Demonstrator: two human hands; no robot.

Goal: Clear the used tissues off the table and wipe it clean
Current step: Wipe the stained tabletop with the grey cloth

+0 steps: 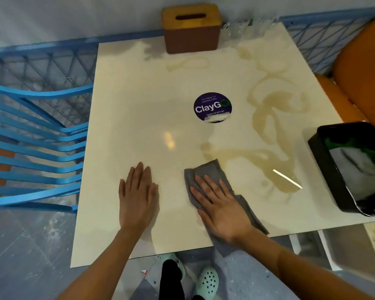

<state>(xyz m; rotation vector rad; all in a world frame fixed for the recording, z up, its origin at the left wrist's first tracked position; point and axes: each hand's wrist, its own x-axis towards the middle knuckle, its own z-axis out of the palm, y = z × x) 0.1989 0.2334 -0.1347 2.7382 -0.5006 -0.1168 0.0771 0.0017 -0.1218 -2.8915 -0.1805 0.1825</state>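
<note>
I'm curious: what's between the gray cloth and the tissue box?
Head view: a round purple sticker and wet streaks, between the cloth and the box.

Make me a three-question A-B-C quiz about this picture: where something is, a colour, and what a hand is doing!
1. Where is the tissue box?
A) at the far edge of the table
B) on the floor
C) on a shelf

2. What colour is the cloth?
A) red
B) grey
C) yellow

3. What is the right hand doing?
A) holding a cup
B) making a fist
C) pressing flat on the cloth

Answers: 1 A, it stands at the far edge; 2 B, the cloth is plain grey; 3 C, its straight fingers lie on the cloth.
</note>
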